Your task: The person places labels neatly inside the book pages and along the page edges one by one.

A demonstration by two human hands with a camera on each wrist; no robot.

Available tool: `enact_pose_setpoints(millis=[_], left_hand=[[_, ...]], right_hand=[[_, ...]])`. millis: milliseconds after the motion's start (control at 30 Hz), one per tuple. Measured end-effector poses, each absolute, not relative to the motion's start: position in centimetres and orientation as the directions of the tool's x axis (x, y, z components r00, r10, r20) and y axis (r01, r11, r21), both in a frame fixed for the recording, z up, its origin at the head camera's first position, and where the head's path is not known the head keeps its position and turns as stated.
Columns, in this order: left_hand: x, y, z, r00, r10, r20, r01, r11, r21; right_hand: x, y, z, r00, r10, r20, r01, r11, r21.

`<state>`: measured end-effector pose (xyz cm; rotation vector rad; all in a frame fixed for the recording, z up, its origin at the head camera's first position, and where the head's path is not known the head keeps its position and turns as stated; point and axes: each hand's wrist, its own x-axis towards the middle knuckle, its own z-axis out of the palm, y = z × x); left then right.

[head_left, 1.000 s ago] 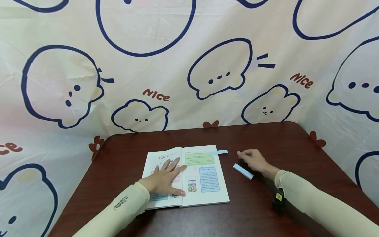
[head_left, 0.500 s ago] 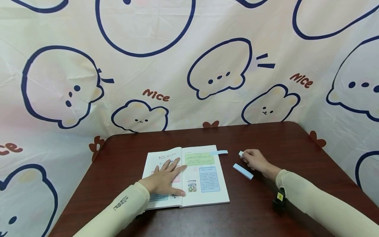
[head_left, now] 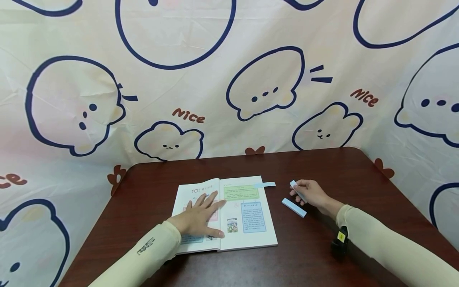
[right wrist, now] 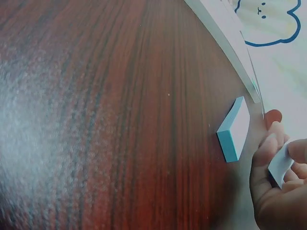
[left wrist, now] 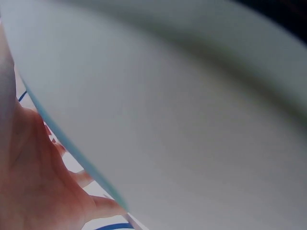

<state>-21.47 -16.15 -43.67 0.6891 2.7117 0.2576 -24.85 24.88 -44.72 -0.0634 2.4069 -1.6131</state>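
Since the earlier head frames, the pale strip (head_left: 293,183) has been brought further into sight in the right hand (head_left: 311,194): a second ago none of it could be made out past the fingers, and now a slanting length is shown. No clear shift is seen in the left hand (head_left: 198,219).

The strip is pinched between the right thumb and fingers, and in the right wrist view it is seen slightly bent. It is best held lightly near one end, so that no crease is pressed into it and the far end is left free; if it has a sticky side, which cannot be told, that side should be kept off the fingertips.

Just beside that hand, the blue-edged block (head_left: 294,208) is laid on the worktop (head_left: 308,255). It should be cleared by the wrist, since it could easily be nudged.

Farther left, a second strip (head_left: 265,184) is laid over the upper right of the right page (head_left: 251,238), with its outer end projecting past the page edge. It could be caught by a passing sleeve, so a path above it would be safer.

The left hand is laid with fingers spread on the left page of the open book (head_left: 183,191), index finger and thumb reaching past the gutter. By steady, even pressure there, the pages should be kept flat without being wrinkled.
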Motion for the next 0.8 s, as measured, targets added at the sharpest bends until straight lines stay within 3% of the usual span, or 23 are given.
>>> enact_pose_setpoints(millis=[800], left_hand=[[-21.6, -16.3, -43.8, -0.828, 0.487, -0.279, 0.43, 0.87, 0.242]], right_hand=[[-24.7, 24.9, -43.6, -0.954, -0.171, -0.246, 0.183, 0.32, -0.93]])
